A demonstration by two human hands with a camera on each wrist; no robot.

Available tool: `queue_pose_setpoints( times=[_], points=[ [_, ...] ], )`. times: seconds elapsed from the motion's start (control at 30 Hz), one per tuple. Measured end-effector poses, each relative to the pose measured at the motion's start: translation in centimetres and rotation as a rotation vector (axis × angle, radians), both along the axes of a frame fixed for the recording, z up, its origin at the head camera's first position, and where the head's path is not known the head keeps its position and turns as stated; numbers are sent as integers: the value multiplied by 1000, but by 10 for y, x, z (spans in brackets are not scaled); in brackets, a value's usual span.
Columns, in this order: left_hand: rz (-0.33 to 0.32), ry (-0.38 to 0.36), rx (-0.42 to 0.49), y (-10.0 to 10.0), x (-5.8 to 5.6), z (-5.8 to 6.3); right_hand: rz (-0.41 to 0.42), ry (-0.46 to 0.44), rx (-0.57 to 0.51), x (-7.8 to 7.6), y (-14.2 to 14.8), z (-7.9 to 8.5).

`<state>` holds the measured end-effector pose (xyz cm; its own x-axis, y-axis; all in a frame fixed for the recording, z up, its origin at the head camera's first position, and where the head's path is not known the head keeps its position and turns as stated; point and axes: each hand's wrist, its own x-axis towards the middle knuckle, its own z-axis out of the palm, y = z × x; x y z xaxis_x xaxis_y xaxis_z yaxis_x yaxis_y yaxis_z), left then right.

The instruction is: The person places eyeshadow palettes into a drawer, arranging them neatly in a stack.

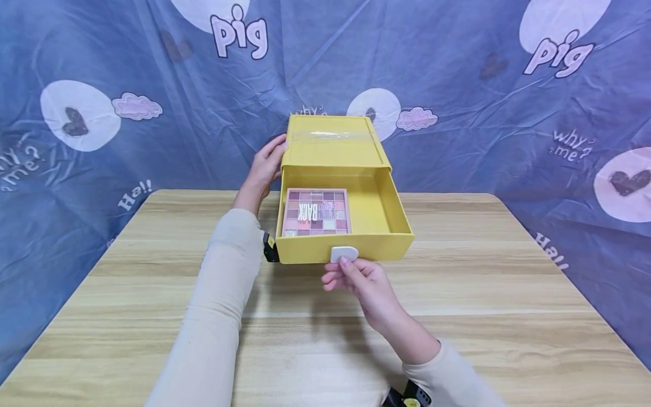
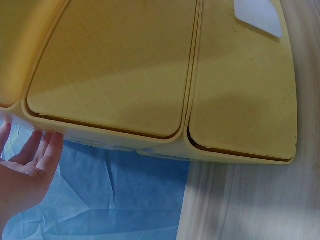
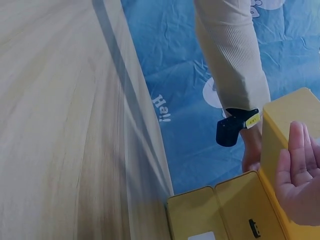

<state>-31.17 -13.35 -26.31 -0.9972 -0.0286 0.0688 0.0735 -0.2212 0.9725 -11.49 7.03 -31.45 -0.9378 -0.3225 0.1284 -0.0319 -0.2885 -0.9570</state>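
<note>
A yellow drawer cabinet (image 1: 335, 150) stands toward the far side of the table, its top drawer (image 1: 383, 206) pulled well out. Inside the drawer, on the left, lies a pink-framed eyeshadow palette (image 1: 330, 219) with a lettered, shiny lid. My right hand (image 1: 373, 294) pinches the white handle (image 1: 344, 252) on the drawer front between thumb and fingers. Against the cabinet's left side rests my left hand (image 1: 265, 165), its extended fingers (image 2: 49, 155) touching the side wall in the left wrist view.
Lower drawer fronts (image 2: 115, 75) are closed beneath the pulled-out drawer; the bottom one has a white handle (image 2: 259, 19). Clear tape (image 1: 330, 135) crosses the cabinet top. A wooden table (image 1: 152, 294) holds everything, and a blue patterned cloth (image 1: 178, 73) hangs behind.
</note>
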Motion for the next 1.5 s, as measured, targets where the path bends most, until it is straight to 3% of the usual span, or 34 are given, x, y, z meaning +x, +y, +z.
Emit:
queue_pose_setpoints(
  times=[0.3,0.37,0.5,0.53,0.57,0.8,0.83,1.03,1.13,1.3,1.37,1.5],
  points=[
    [-3,-4,7,0,-1,0,-15,23,-40,-1,-2,0],
    [-4,-4,6,0,-1,0,7,87,-83,-19,3,-33],
    [1,-1,-5,0,0,0,6,143,-97,-27,4,-40],
    [3,0,-6,-1,0,0,10,150,-102,-27,4,-40],
    [5,0,-10,-1,0,0,4,139,-89,-20,2,-25],
    [6,-3,-18,-1,0,1,14,148,-72,-31,3,-31],
    [7,-4,-18,-1,0,1,18,146,-68,-30,2,-24],
    [3,-3,-22,-1,1,1,14,155,-80,-59,5,-49],
    [2,-4,-26,-1,1,1,-14,134,-45,-67,3,-50],
    [5,-3,-29,-1,0,0,-31,121,-50,-63,-4,-26],
    [5,-1,-29,-1,-1,-1,-59,88,-47,-54,-9,-6],
    [5,0,-27,0,-2,-2,-115,-8,-22,-49,-15,14]
  ],
)
